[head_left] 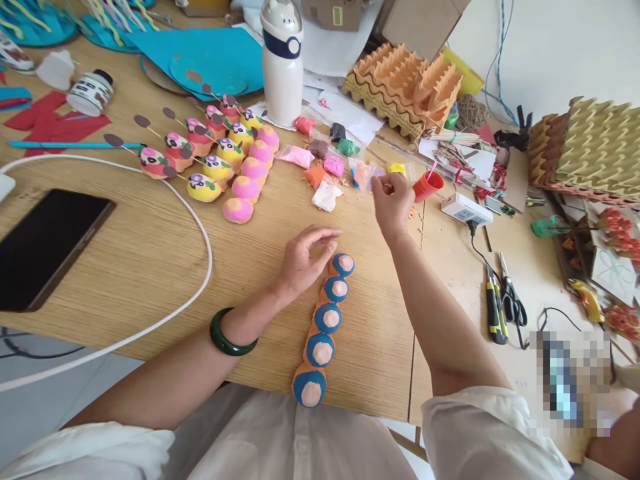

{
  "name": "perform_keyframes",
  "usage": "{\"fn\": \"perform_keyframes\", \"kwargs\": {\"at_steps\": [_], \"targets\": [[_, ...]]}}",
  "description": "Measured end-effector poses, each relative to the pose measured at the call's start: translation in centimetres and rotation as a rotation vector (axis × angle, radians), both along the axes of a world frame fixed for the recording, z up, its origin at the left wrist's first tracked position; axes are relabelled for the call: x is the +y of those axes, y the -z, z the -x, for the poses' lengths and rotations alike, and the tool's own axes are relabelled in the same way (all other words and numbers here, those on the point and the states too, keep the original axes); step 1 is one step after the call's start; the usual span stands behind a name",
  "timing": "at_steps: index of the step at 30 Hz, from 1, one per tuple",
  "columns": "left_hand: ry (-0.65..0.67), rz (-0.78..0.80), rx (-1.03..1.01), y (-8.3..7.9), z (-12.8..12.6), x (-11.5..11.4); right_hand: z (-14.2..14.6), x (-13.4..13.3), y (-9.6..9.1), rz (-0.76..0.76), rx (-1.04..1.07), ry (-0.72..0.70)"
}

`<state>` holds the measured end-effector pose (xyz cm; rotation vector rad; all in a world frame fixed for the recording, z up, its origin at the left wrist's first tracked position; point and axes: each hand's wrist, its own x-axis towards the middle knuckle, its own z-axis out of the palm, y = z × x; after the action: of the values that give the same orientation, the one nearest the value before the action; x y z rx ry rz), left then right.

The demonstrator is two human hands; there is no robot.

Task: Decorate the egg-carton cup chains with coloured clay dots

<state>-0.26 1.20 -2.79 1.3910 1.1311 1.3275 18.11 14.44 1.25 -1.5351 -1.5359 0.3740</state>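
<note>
A pale wooden worktop (150, 253) carries a black phone (47, 247) at the left, ringed by a white cable (200, 227). Near the front edge lies a strip of five blue-and-pink domes (325, 327). Behind it are rows of painted egg cups (220, 167), small clay packets (325, 167) and a white bottle (283, 63). At the right are a power strip (466, 208), scissors (513, 300) and a utility knife (495, 310).

A pixelated patch (570, 380) blots out whatever lies at the near right corner of the table (150, 253). What the right hand (393, 203) pinches in its fingers (384, 185) is too small to tell. The phone (50, 247) runs off the left edge, and the box (420, 23) off the top.
</note>
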Motion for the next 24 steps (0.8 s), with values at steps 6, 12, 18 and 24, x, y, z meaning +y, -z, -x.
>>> {"fn": "perform_keyframes", "kwargs": {"at_steps": [6, 12, 18, 24], "targets": [[0.001, -0.037, -0.101, -2.1, -1.2, 1.0, -0.5, -7.2, -1.0, 0.183, 0.403, -0.147], [0.083, 0.108, -0.188, -2.0, -2.8, 1.2, 0.8, -11.2, 1.5, 0.246, 0.710, -0.229], [0.045, 0.164, -0.222, -1.7, -3.1, 2.4, 0.6, -11.5, 3.6, 0.135, 0.763, -0.219], [0.113, 0.343, -0.382, -2.0, -3.2, 2.3, 0.2, -11.9, 4.2, 0.077, 0.742, -0.254]]}}
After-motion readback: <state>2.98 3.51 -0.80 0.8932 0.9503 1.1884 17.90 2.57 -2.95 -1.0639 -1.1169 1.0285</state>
